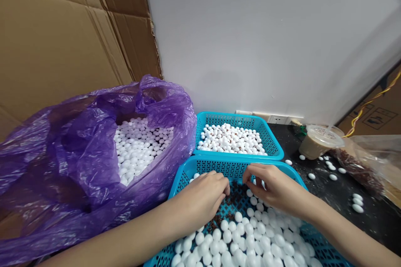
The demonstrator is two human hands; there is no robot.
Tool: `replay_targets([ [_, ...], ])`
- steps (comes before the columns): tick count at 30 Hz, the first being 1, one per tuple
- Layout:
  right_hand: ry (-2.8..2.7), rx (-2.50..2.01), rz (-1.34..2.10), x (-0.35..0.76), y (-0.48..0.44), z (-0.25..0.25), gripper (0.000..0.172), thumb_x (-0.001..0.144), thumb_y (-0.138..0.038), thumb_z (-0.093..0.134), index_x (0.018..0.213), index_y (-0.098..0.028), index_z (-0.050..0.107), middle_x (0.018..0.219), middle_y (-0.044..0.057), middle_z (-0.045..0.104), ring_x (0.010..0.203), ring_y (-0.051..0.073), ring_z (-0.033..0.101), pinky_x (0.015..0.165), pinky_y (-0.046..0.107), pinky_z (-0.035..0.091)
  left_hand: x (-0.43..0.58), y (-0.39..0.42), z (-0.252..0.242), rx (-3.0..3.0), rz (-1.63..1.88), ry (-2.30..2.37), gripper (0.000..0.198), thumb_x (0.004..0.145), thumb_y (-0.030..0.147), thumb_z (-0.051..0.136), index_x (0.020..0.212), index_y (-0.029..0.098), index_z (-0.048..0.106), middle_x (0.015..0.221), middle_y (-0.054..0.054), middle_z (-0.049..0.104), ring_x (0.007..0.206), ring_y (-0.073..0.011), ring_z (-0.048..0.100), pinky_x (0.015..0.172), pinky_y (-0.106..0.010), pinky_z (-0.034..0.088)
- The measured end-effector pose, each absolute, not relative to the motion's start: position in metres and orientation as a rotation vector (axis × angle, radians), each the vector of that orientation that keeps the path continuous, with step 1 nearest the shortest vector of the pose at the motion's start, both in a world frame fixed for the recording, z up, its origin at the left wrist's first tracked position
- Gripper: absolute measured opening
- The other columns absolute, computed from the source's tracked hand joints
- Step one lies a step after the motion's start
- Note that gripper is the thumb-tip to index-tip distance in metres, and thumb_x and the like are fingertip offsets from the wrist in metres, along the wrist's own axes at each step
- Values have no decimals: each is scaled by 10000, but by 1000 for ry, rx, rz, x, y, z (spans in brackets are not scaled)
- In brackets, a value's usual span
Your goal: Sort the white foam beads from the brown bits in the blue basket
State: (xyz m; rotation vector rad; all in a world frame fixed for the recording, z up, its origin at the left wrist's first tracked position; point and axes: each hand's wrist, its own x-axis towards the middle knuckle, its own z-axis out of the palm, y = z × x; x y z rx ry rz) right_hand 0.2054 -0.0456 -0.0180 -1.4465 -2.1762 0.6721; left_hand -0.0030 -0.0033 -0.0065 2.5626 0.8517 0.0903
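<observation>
Two hands in the near blue plastic basket (238, 167): left hand (200, 198) and right hand (274, 187) curled, slightly apart, fingertips down by white oval beads (238, 233) and brown bits (233, 200); cannot tell if anything's pinched. We see bead long axes pointing every way. Past the right hand, carton symbols (379, 117) too small to read.
</observation>
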Motion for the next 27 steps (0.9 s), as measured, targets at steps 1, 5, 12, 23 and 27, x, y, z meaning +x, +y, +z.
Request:
replay_targets([
  [1, -2176, -1445, 675, 205, -46, -18, 208, 765, -71, 435, 846, -214, 562, 763, -2, 583, 556, 104, 487, 490, 235, 329, -3, -3, -6, 2565, 78, 857, 177, 811, 88, 410, 854, 167, 563, 873, -36, 588, 836, -191, 536, 712, -303, 409],
  [5, -2182, -1445, 677, 205, -47, -17, 211, 761, -66, 433, 835, -213, 565, 761, -3, 581, 556, 103, 482, 497, 236, 329, -3, -3, -6, 2570, 51, 862, 168, 814, 97, 423, 896, 163, 555, 903, -42, 580, 860, -201, 535, 729, -319, 409],
  [12, -2190, -1453, 678, 205, -46, -16, 201, 776, -84, 432, 845, -216, 566, 778, 4, 593, 563, 110, 494, 499, 235, 332, -3, -3, -3, 2561, 34, 835, 118, 812, 127, 479, 829, 172, 586, 860, -25, 573, 835, -193, 538, 698, -296, 390],
  [23, -2220, -1470, 679, 205, -47, -18, 191, 783, -84, 430, 842, -216, 555, 794, -2, 590, 571, 107, 498, 510, 236, 337, -2, -1, -8, 2631, 47, 790, 88, 828, 152, 509, 787, 177, 582, 803, -11, 578, 789, -189, 545, 660, -287, 365],
  [27, -2246, -1481, 689, 206, -47, -20, 191, 776, -82, 439, 843, -211, 563, 788, -1, 595, 577, 108, 496, 513, 235, 334, -2, -2, -7, 2661, 22, 797, 86, 833, 151, 499, 805, 173, 578, 811, -19, 579, 788, -200, 545, 648, -294, 362],
])
